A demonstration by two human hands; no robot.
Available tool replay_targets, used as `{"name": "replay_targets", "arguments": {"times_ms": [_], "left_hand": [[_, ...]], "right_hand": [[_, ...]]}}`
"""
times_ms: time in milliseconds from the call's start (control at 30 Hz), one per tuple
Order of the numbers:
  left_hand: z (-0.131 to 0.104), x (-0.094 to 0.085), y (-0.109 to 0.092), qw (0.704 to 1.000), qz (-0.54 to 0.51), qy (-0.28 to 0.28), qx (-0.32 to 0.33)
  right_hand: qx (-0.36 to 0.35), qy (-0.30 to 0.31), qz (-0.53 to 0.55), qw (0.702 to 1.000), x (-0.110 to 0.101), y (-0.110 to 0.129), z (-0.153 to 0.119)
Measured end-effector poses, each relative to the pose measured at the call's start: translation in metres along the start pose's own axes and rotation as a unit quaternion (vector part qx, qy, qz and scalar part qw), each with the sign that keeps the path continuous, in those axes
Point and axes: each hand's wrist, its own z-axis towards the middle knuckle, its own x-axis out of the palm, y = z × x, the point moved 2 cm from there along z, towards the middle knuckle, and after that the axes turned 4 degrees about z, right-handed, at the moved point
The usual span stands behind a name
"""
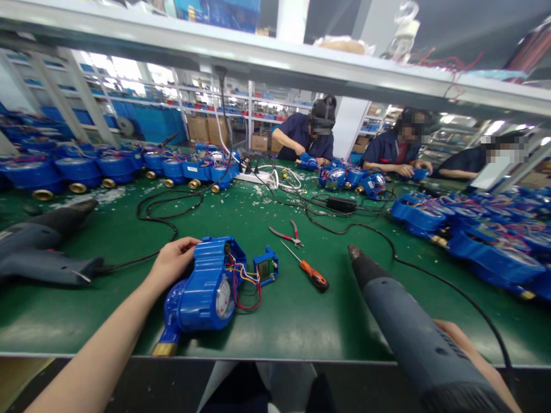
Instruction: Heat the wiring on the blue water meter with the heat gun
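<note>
One water meter (pixel 205 292) lengthwise, brass end nearward

Both forearms bare, no sleeves or gloves

Blue meter (pixel 202 289), green table (pixel 297 321), grey heat gun (pixel 413 332)

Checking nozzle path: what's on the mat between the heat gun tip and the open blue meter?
Head view: an orange-handled screwdriver lies between heat gun nozzle and blue meter; the meter's small wired module sits nearer the meter.
</note>
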Motion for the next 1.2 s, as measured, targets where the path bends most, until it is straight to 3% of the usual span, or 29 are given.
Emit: {"name": "replay_targets", "arguments": {"times_ms": [67,133,233,400,833,1200], "left_hand": [[-0.001,0.0,0.0,1.0,-0.006,0.005,-0.002],[-0.001,0.0,-0.001,1.0,-0.009,0.008,-0.003],[0.0,0.001,0.0,1.0,-0.009,0.013,-0.01],[0.001,0.001,0.002,1.0,-0.009,0.021,-0.017],[-0.001,0.001,-0.004,0.999,0.015,0.026,-0.025],[-0.003,0.001,-0.007,0.999,0.03,0.027,-0.034]], "right_hand": [[0.049,-0.03,-0.089,0.994,-0.006,-0.015,-0.033],[0.081,-0.032,-0.199,0.976,-0.004,-0.032,-0.049],[0.076,-0.003,-0.27,0.96,-0.001,-0.057,-0.046],[0.062,0.023,-0.251,0.966,-0.007,-0.084,-0.029],[0.001,-0.035,-0.35,0.936,0.002,-0.093,-0.043],[-0.038,-0.095,-0.371,0.923,0.002,-0.08,-0.042]]}}
